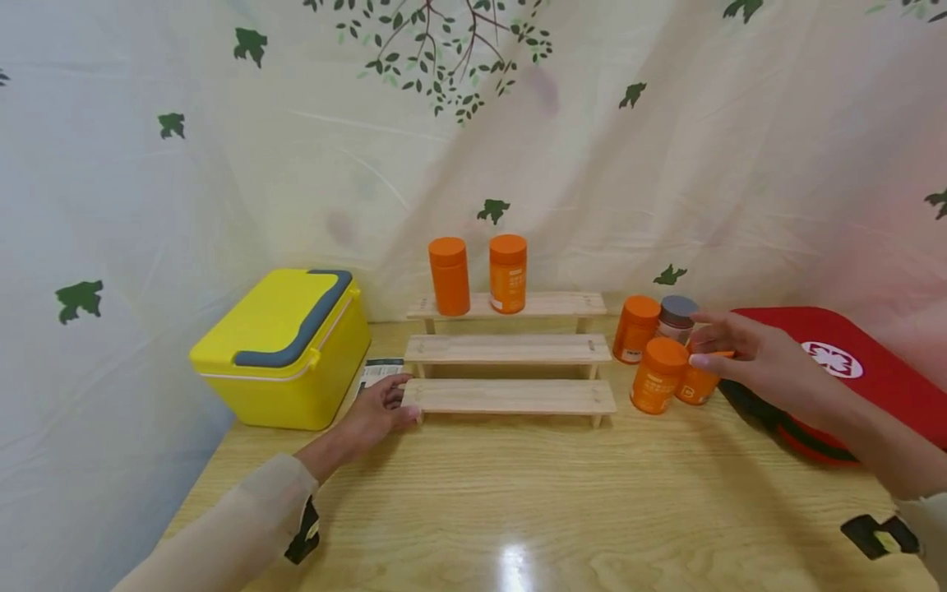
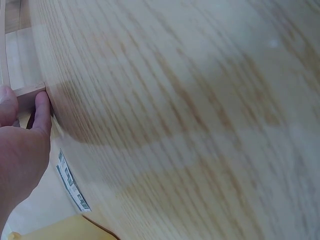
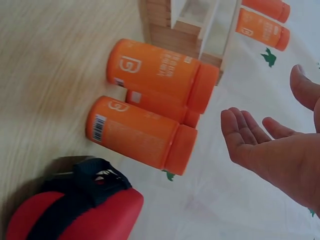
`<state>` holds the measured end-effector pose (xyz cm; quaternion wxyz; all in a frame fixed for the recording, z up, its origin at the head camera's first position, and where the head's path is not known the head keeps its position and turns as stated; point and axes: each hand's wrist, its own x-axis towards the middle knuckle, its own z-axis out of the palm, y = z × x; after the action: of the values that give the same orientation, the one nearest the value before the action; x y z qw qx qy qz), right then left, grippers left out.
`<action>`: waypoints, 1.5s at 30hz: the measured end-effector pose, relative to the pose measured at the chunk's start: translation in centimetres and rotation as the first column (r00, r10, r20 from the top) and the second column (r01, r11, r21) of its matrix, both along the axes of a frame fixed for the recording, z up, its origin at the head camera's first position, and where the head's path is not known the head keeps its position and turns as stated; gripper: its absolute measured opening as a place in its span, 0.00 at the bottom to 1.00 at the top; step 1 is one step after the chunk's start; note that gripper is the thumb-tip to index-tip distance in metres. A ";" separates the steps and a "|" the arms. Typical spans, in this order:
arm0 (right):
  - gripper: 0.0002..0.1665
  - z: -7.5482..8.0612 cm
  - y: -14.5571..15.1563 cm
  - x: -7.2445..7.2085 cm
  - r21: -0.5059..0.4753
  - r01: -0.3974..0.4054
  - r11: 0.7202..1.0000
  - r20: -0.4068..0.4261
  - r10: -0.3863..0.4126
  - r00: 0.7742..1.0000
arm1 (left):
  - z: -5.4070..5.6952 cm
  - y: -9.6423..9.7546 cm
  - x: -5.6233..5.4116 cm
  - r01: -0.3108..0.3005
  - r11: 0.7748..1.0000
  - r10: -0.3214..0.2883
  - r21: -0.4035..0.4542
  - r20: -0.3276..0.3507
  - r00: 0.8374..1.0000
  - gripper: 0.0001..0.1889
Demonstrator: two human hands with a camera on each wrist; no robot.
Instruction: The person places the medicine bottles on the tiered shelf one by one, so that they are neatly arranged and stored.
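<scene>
A three-tier wooden display stand stands on the table. My left hand holds the left end of its lowest tier; in the left wrist view, thumb and finger pinch the wooden end. Two orange bottles, one plain-sided and one with its label showing, stand on the top tier. Right of the stand are three more orange bottles and a grey-lidded bottle. Above this group my right hand hovers with fingers parted, holding nothing in the right wrist view.
A yellow box with a blue-grey handle sits left of the stand. Between them lies a small printed packet. At the right is a red bag with a white emblem. A leaf-patterned cloth hangs behind the table.
</scene>
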<state>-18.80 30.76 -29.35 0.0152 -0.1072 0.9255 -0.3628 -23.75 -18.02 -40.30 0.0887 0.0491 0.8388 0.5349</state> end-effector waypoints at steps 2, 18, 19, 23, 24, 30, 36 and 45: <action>0.42 -0.4 -0.1 0.1 0.007 0.005 1.000 0.017 -0.005 1.000 | 0.0 0.0 0.0 -0.002 1.000 0.002 0.002 -0.001 1.000 0.31; 0.51 -3.4 -0.9 -0.1 0.075 0.024 0.997 0.023 -0.026 0.999 | 0.0 0.0 0.1 0.007 1.000 -0.007 -0.004 -0.004 1.000 0.31; 0.52 -3.7 -1.0 -0.1 0.076 0.024 0.997 0.019 -0.026 0.999 | 0.1 -0.1 0.1 0.011 1.000 -0.011 -0.001 -0.007 1.000 0.31; 0.54 -4.6 -1.4 -0.4 0.085 0.042 0.995 -0.001 -0.042 0.999 | 0.2 -0.1 0.2 0.019 1.000 -0.019 0.002 -0.009 1.000 0.31; 0.54 -4.8 -1.5 -0.5 0.086 0.053 0.995 -0.005 -0.052 0.999 | 0.2 0.0 0.2 0.016 1.000 -0.016 0.001 -0.006 1.000 0.31; 0.53 -5.8 -2.0 -1.2 0.082 0.114 0.990 -0.043 -0.111 0.993 | 0.2 0.1 0.1 0.001 1.000 0.000 -0.015 0.006 1.000 0.31; 0.49 -6.5 -2.7 -1.4 0.087 0.177 0.980 -0.120 -0.166 0.979 | 0.0 0.0 0.0 0.004 1.000 -0.004 0.002 0.002 1.000 0.31; 0.40 -7.0 -3.5 -1.4 0.035 0.203 0.979 -0.229 -0.190 0.955 | 0.0 0.0 0.1 0.001 1.000 -0.001 0.004 0.015 1.000 0.31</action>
<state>-20.23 27.22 -36.31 -0.1222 -0.0545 0.9376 -0.3210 -23.66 -18.03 -40.25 0.0949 0.0457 0.8371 0.5368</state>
